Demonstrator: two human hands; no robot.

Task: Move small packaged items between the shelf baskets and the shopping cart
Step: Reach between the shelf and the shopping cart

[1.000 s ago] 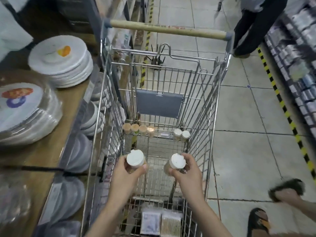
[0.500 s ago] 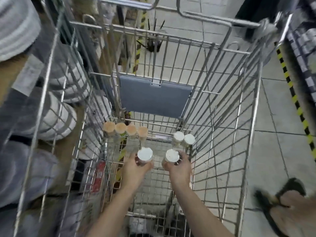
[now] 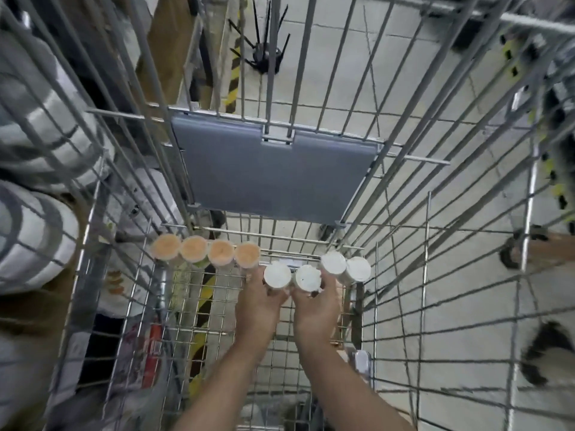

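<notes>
Head view is filled by the wire shopping cart [image 3: 404, 213], seen from above, with a grey plastic flap [image 3: 273, 172] hung on its far end wall. At the foot of that wall, on the cart floor, a row of small upright jars is lined up: four with orange-tan lids [image 3: 205, 251] are set touching one another on the left, and two with white lids [image 3: 346, 266] are set on the right. Between these groups two more white-lidded jars are held upright, side by side and touching. The left jar [image 3: 277, 275] is gripped by the left hand [image 3: 259, 309], whose fingers are curled round its body below the lid; the right jar [image 3: 308, 278] is gripped in the same way by the right hand [image 3: 315, 312]. Whether either held jar is resting on the cart floor cannot be told. No label or writing can be read on any lid or jar; the picture is too blurred. Stacks of white plates [image 3: 34, 231] are seen through the cart's left wall.
</notes>
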